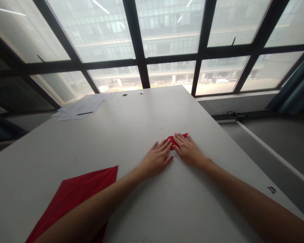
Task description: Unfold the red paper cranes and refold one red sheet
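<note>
A small folded red cloth [171,138] lies on the white table [131,128], partly covered by both hands. My left hand [158,158] rests flat with its fingertips on the cloth's left end, thumb apart. My right hand [187,150] lies flat over its right part, fingers stretched out, and a red corner pokes out beyond them. Under and beside my left forearm a larger red cloth [76,190] is spread on the table; the forearm hides part of it.
Loose papers [81,107] with a dark pen [85,113] on them lie at the far left. Two small round holes are near the table's far edge. A small dark mark or item [271,189] sits near the right edge. Large windows [167,30] stand behind the table.
</note>
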### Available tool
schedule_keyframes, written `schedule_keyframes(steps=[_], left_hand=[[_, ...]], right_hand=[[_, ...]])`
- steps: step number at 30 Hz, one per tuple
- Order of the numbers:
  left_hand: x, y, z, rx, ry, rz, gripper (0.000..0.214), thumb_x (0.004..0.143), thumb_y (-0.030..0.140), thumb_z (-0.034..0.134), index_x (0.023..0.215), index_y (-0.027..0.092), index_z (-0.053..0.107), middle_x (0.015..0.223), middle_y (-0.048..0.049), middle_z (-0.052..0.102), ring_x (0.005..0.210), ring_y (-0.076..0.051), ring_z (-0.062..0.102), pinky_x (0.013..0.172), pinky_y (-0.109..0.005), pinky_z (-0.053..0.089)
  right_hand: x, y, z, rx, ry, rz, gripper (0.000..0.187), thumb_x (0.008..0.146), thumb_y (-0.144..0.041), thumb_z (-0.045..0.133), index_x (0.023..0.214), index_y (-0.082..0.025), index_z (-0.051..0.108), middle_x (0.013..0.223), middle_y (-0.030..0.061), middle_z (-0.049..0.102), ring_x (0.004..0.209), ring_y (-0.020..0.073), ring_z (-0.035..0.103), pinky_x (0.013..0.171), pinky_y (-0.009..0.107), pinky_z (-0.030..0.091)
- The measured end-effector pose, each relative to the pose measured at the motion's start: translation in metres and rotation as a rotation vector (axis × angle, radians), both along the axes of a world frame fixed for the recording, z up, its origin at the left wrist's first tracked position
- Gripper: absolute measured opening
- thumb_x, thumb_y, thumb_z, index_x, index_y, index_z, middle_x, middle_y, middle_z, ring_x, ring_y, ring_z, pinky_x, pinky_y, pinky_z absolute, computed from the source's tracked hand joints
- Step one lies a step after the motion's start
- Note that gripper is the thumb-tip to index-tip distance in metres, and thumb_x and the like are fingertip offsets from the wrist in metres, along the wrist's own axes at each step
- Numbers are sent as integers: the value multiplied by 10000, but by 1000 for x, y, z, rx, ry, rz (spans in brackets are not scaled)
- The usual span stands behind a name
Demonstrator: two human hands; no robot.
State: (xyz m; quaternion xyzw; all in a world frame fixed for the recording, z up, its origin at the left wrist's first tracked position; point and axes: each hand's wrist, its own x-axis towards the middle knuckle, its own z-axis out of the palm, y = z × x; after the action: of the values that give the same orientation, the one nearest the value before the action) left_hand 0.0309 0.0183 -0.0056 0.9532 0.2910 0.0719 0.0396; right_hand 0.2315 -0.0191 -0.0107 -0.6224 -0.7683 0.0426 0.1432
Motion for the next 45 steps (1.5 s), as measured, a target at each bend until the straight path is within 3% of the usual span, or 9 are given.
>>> schedule_keyframes(steps=[7,15,18,21,25,28,36,45], left_hand=[[0,1,-1,-4,6,3,602,1037,509,252,1566,221,231,1615,-56,245,1515,-190,148,1228,-435,151],[1,0,2,-19,24,24,611,1038,510,241,1566,203,229,1623,-62,195,1515,-201,146,1224,-432,156],[1,0,3,-21,24,25,611,1039,511,237,1566,202,231,1625,-59,193,1516,-197,140,1226,-428,145],[0,0,2,-16,15,16,611,1037,517,237,1563,205,241,1623,-56,206,1516,-190,139,1229,-427,136],[0,1,0,-11,6,13,610,1037,511,254,1566,208,227,1627,-62,192,1515,-187,149,1229,-428,137],[0,1,-2,-9,-4,15,616,1035,511,268,1569,209,208,1629,-65,181,1514,-192,155,1226,-432,152],[0,1,-2,-19,-22,3,601,1036,500,285,1566,224,218,1628,-48,188,1513,-186,163,1229,-436,143],[0,2,-3,-39,-20,-5,605,1035,504,281,1563,212,238,1620,-48,222,1516,-202,151,1228,-442,128]], right_hand=[[4,4,-7,1,-43,-243,645,1020,-456,236,1510,-47,330,1586,181,293,1489,279,224,1198,557,91],[18,10,-13,84,20,-407,624,1019,-422,254,1485,-23,366,1565,203,334,1475,298,255,1191,543,137],[17,11,-7,183,71,-373,581,1012,-328,254,1506,-30,327,1589,170,299,1492,259,218,1205,504,138],[12,9,1,248,119,-208,552,1000,-260,260,1515,-76,337,1599,123,293,1503,200,186,1220,449,141],[2,5,4,176,109,30,521,1002,-274,302,1481,-104,418,1586,117,324,1494,194,222,1220,424,163],[-2,2,2,96,76,114,525,1011,-320,324,1484,-111,416,1574,122,348,1488,209,243,1215,422,173],[-2,3,-1,27,32,76,560,1030,-396,293,1505,-111,378,1580,130,332,1481,222,261,1213,425,160],[-1,3,-7,24,-5,-277,624,1034,-444,235,1497,-42,354,1579,170,313,1480,282,245,1198,561,73]])
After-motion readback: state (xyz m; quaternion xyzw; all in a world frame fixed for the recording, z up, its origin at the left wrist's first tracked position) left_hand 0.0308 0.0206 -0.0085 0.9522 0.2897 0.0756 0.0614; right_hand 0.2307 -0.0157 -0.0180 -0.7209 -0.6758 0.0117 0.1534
